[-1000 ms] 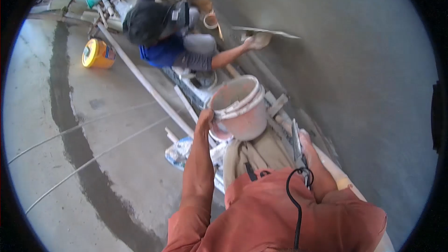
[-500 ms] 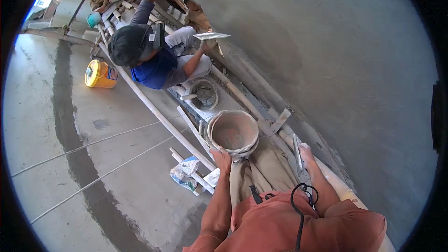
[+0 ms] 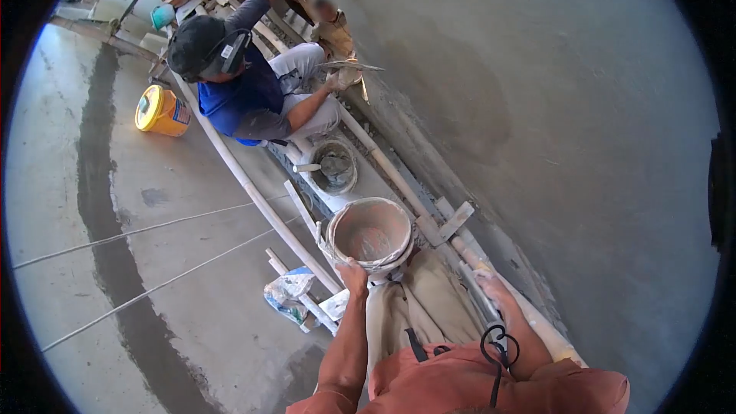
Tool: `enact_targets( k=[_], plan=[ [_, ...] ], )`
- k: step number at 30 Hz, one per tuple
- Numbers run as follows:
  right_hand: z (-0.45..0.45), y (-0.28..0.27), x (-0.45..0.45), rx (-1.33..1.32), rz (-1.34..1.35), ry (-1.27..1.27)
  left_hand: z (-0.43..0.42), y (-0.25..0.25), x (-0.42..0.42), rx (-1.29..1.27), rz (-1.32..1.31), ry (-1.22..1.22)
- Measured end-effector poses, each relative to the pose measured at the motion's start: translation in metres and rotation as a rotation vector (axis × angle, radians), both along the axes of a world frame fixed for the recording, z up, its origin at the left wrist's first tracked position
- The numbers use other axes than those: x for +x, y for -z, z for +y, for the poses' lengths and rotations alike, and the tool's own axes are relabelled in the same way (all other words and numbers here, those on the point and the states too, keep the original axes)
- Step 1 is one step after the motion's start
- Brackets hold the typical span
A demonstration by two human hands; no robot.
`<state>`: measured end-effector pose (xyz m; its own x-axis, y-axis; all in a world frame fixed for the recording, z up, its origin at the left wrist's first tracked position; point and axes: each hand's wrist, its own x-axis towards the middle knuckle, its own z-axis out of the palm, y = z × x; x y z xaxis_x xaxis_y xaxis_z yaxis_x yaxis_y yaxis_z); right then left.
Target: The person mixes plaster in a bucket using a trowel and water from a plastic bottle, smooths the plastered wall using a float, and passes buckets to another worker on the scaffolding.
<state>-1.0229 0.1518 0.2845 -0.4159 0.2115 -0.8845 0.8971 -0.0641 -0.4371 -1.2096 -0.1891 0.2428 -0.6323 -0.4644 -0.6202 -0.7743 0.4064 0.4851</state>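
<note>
My left hand [image 3: 353, 276] has its fingers closed over the near rim of a plastic bucket [image 3: 392, 264]. Grey plaster smears coat the bucket's edge, and its inside shows a reddish-grey residue. Low at my right side, my right hand [image 3: 494, 287] is closed on a plastering trowel [image 3: 476, 291], its metal blade seen nearly edge-on beside my leg. Just beyond the bucket stands a smaller pail [image 3: 354, 176] of grey mortar, with a light-handled tool [image 3: 307, 168] lying in it.
A co-worker [image 3: 238, 100] sits ahead on the scaffold, holding a flat trowel [image 3: 351, 66]; another person [image 3: 331, 31] is beyond. Bamboo poles [image 3: 249, 184] edge the planks. The plastered wall [image 3: 567, 123] rises on the right. A yellow bucket [image 3: 162, 111] stands on the floor below, left.
The view has shifted slightly. My right hand and the trowel have turned, the blade lying lower along my leg. The co-worker's head and trowel have tilted; my left hand stays on the bucket rim.
</note>
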Motion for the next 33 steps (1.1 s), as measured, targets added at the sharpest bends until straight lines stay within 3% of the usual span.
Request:
enact_targets(
  k=[1, 4, 5, 12, 14, 15, 16, 19, 22, 25, 28, 30, 33],
  plan=[
    [-0.005, -0.012, -0.006, -0.034, 0.018, -0.163, 0.002, -0.002, 0.000, -0.015, 0.024, 0.001],
    [-0.019, -0.035, -0.028, -0.056, -0.060, -0.229, 0.003, 0.011, 0.005, -0.073, 0.084, 0.020],
    [-0.021, -0.040, -0.032, -0.045, -0.064, -0.236, 0.012, -0.017, -0.007, 0.002, -0.002, -0.022],
    [-0.008, -0.020, -0.009, 0.135, -0.103, -0.070, 0.006, 0.037, -0.002, 0.238, 0.192, -0.032],
    [0.004, 0.004, 0.014, 0.185, -0.096, -0.095, 0.008, 0.067, -0.002, 0.177, 0.251, 0.013],
    [-0.001, -0.007, 0.009, 0.220, -0.109, -0.045, 0.017, 0.077, -0.004, -0.065, 0.115, 0.072],
    [-0.001, -0.008, 0.004, 0.230, -0.101, -0.054, 0.019, 0.084, -0.005, -0.057, 0.122, 0.061],
    [-0.002, -0.009, 0.011, 0.191, -0.168, -0.001, 0.033, 0.020, -0.035, 0.212, 0.151, 0.004],
    [0.001, -0.007, 0.016, 0.201, -0.167, 0.011, 0.035, 0.052, -0.030, 0.060, 0.182, -0.011],
    [0.005, 0.009, 0.031, 0.230, -0.141, 0.032, 0.040, 0.030, -0.035, 0.122, 0.205, -0.073],
    [0.007, 0.007, 0.031, 0.196, -0.165, 0.030, 0.031, 0.069, -0.015, 0.098, 0.179, -0.075],
    [0.008, 0.012, 0.034, 0.180, -0.163, 0.022, 0.034, 0.069, -0.011, 0.049, 0.180, -0.113],
    [0.006, 0.013, 0.035, 0.183, -0.140, 0.074, 0.028, 0.082, -0.007, 0.181, 0.197, -0.209]
  ],
)
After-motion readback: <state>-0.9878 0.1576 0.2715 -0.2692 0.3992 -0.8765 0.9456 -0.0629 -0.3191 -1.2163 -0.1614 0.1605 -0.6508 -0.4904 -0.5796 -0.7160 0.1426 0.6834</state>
